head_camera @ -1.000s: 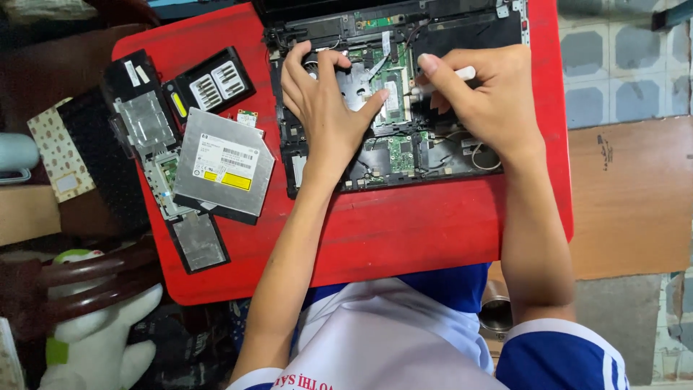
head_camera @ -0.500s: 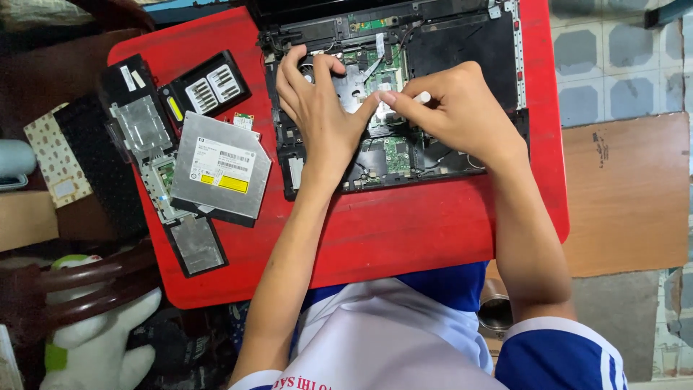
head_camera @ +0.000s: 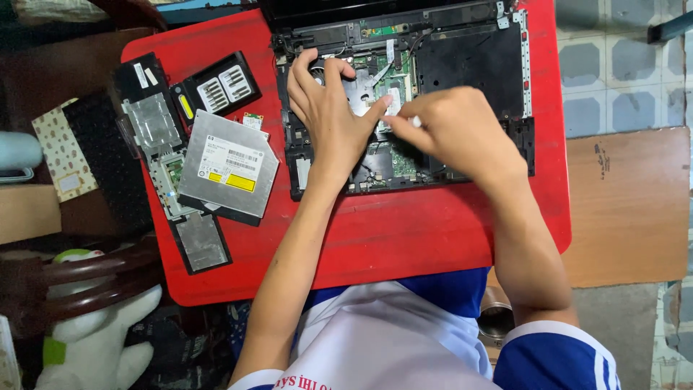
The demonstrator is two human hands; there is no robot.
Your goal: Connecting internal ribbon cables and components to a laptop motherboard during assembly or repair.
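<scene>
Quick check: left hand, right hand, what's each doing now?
Left hand: open, fingers spread flat on the opened black laptop chassis.
Right hand: closed around a small white-tipped object, pinched at the green circuit board.

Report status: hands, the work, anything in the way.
Left hand flat on opened laptop. Right hand pinching a small white tool over its circuit board. Nothing in the way.

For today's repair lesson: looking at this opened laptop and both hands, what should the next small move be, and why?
Probably keep the left hand pressed flat beside the fan and work the white-handled tool in the right hand on the green board. The laptop is open, both hands meet at one spot, and the tip is hidden.
</scene>
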